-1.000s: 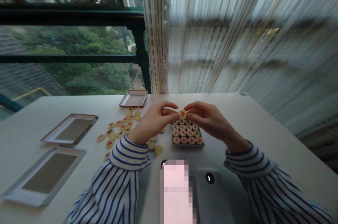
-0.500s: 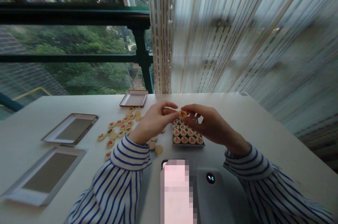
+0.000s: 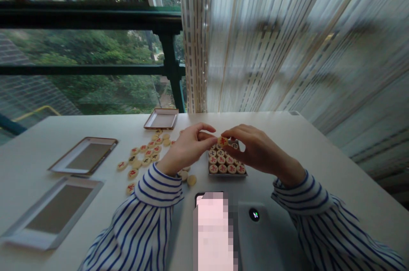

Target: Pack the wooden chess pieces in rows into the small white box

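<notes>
Both my hands meet over a small tray packed with round wooden chess pieces marked in red and black. My right hand pinches one red-marked chess piece between thumb and fingers, just above the tray's far rows. My left hand is curled beside it, thumb and forefinger closed at the piece's left edge. Several loose chess pieces lie scattered on the white table to the left of my left wrist.
A small brown-rimmed lid lies at the table's far side. Two flat box halves lie on the left. A grey device with a lit button and a blurred-out object sit near the front edge. Striped curtains hang behind.
The piece and both hands have sunk slightly toward the tray. My right hand's fingers have curled further over the far rows.
</notes>
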A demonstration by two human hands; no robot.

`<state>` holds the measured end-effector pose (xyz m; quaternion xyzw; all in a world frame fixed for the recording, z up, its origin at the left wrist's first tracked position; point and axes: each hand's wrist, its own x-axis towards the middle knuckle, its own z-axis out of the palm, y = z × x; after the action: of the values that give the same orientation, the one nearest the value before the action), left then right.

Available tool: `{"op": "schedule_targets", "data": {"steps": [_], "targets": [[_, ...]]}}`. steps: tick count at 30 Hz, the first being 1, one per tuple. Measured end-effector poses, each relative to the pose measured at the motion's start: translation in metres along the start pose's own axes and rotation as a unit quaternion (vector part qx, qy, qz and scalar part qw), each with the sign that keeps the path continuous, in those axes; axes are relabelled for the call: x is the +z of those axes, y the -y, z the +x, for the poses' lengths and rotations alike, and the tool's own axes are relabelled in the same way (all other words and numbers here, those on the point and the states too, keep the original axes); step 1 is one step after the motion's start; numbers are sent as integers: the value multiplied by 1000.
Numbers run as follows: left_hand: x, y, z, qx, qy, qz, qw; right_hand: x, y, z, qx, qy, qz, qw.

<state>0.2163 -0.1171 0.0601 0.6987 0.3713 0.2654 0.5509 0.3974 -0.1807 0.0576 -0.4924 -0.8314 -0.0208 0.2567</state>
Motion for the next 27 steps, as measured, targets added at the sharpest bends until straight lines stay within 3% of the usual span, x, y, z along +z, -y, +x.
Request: {"op": "schedule_targets", "data": {"steps": [5, 8, 12, 15, 27], "targets": [[-1, 4, 2, 16, -2, 33, 999, -3, -3, -1, 12, 29, -29, 999], [-2, 9, 3, 47, -21, 116, 992, -4, -3, -1, 23, 38, -40, 998], [-2, 16, 3, 74, -73, 314, 944, -8, -5, -3, 51, 79, -59, 994], [-1, 19, 3, 79, -68, 400, 911, -11, -10, -6, 76, 119, -74, 987], [-2, 22, 3, 66, -41, 440, 895, -5, -27, -12, 133, 266, -74, 952]]}}
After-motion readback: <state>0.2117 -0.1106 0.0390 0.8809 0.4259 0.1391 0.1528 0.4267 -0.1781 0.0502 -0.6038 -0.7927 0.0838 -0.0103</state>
